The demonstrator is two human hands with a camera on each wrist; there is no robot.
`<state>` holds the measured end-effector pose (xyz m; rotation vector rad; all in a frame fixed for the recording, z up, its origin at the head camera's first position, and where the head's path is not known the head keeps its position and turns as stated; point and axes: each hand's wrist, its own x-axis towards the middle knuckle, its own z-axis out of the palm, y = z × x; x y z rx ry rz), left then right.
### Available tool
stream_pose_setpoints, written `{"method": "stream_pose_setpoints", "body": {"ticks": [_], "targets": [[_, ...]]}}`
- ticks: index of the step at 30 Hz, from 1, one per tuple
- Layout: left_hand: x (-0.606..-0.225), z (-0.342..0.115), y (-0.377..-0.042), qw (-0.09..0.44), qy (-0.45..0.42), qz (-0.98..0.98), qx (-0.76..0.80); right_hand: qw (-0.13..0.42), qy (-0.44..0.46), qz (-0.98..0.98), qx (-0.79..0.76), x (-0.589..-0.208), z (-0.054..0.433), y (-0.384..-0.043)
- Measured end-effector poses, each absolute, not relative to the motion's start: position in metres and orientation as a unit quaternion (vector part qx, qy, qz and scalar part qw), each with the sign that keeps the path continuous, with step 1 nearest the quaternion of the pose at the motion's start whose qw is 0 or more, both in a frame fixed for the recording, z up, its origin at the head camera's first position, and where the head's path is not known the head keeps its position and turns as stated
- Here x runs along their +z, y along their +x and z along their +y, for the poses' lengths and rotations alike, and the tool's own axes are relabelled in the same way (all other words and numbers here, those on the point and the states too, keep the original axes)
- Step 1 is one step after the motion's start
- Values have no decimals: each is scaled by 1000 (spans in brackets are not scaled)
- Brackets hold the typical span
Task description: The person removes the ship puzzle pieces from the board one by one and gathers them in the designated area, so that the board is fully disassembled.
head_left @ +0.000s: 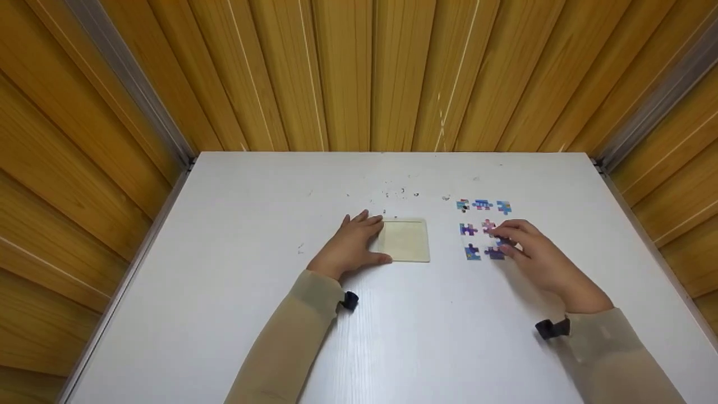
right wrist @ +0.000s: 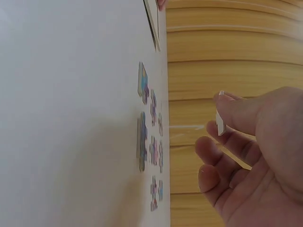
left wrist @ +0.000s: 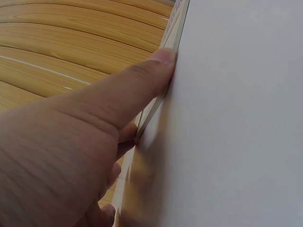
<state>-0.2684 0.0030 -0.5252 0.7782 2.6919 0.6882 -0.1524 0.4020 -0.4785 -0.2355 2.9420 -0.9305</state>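
Observation:
A shallow cream square puzzle tray [head_left: 405,241] lies flat mid-table. My left hand [head_left: 350,244] grips its left side, the thumb along the near edge, as the left wrist view also shows. My right hand [head_left: 530,249] is raised over the right part of the table, pinching a small jigsaw piece [right wrist: 220,122] between thumb and fingers; its pale side shows in the right wrist view. Below lie several colourful jigsaw pieces in loose rows, among them a blue piece [head_left: 504,207], a pink piece [head_left: 488,226] and a purple piece [head_left: 495,253]. Fingers partly hide the nearest ones.
The white table [head_left: 252,224] carries small dark marks [head_left: 402,192] beyond the tray. Wood-patterned panels [head_left: 370,73] rise behind it and at both sides. Black bands [head_left: 552,329] sit at both wrists.

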Motion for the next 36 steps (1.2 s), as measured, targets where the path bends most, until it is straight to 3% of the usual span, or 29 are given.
{"method": "stream_pose_setpoints", "body": {"ticks": [10, 36], "targets": [[-526, 3, -268, 125, 268, 927, 229, 1, -24, 956, -292, -483, 430, -145], [-527, 1, -267, 125, 269, 924, 242, 60, 12, 952, -301, -499, 453, -146]]}}
